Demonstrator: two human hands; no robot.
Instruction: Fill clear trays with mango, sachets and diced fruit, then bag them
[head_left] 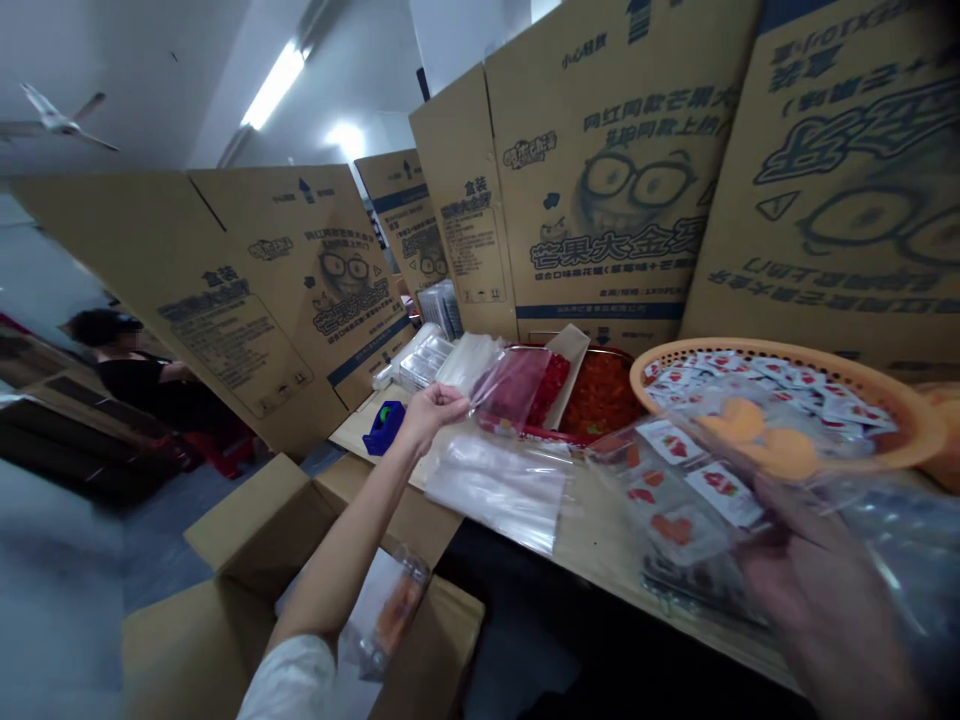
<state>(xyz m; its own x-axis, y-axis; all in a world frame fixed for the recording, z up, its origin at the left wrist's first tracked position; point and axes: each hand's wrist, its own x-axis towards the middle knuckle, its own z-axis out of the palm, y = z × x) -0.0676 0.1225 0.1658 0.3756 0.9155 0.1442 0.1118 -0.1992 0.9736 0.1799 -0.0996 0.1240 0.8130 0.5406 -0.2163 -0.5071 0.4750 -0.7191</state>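
Note:
My left hand (431, 410) reaches out over the table and pinches the corner of a clear plastic bag (514, 385), lifting it above a red tray (600, 400) of red items. My right hand (821, 590), close to the camera and blurred, grips a filled clear bag (697, 480) that holds small white packets with red prints and orange pieces. Below my left hand a stack of empty clear bags (502, 490) lies on the table.
An orange basket (915, 425) of small packets stands at right. Tall printed cardboard sheets (600, 170) wall the table. An open carton (300, 590) with a filled bag sits on the floor. A blue tape dispenser (384, 425) rests nearby. A person (139, 375) sits at far left.

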